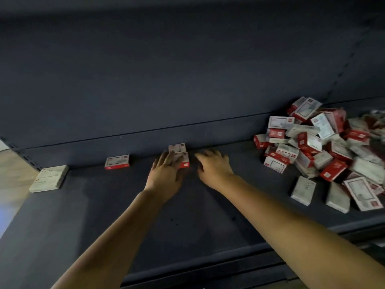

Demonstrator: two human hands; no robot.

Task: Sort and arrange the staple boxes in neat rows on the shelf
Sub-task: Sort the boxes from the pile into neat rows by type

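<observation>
— How far along is the sorting?

— Barely begun: left hand [166, 174] rests with straight fingers on two red-and-white boxes [179, 155] stacked against the shelf [125, 215] back edge; right hand [214, 165] hovers beside, fingers loosely spread, holding nothing.

— What's left?

— One single box [117, 161] and a white pair [49, 178] sit toward the left end; the jumbled heap [318, 151] at the right end awaits.

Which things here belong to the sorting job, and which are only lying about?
Belong to the job:
- staple box pile
- stacked red boxes under left hand
- single red box
- white boxes
- shelf
- right hand, open

Lying about:
- nothing visible
</observation>
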